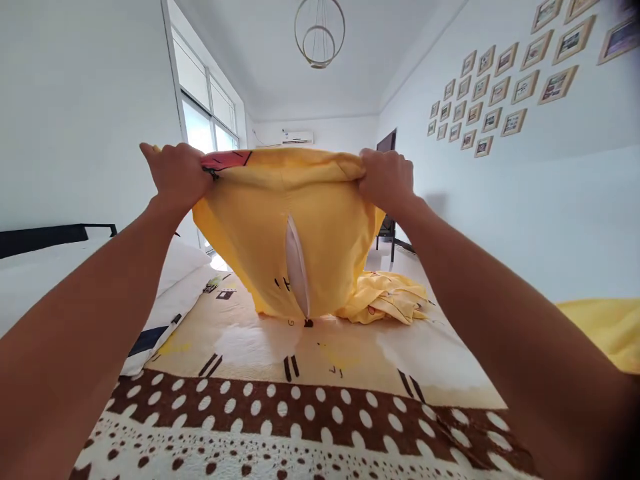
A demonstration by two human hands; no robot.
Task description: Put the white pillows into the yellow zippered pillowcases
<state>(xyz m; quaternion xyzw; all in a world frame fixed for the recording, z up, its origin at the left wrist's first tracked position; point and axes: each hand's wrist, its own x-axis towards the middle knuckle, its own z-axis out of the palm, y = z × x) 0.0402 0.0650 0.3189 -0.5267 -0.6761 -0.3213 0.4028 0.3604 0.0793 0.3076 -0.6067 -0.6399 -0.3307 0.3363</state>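
At frame centre, the left hand [175,175] and right hand [385,179] each clench a top corner of the yellow pillowcase [285,227], which hangs widthwise between them.

No text, label, brand or number can be read anywhere. The framed pictures [505,80] on the wall are too small to make out, and the air conditioner [297,137] shows no legible mark.
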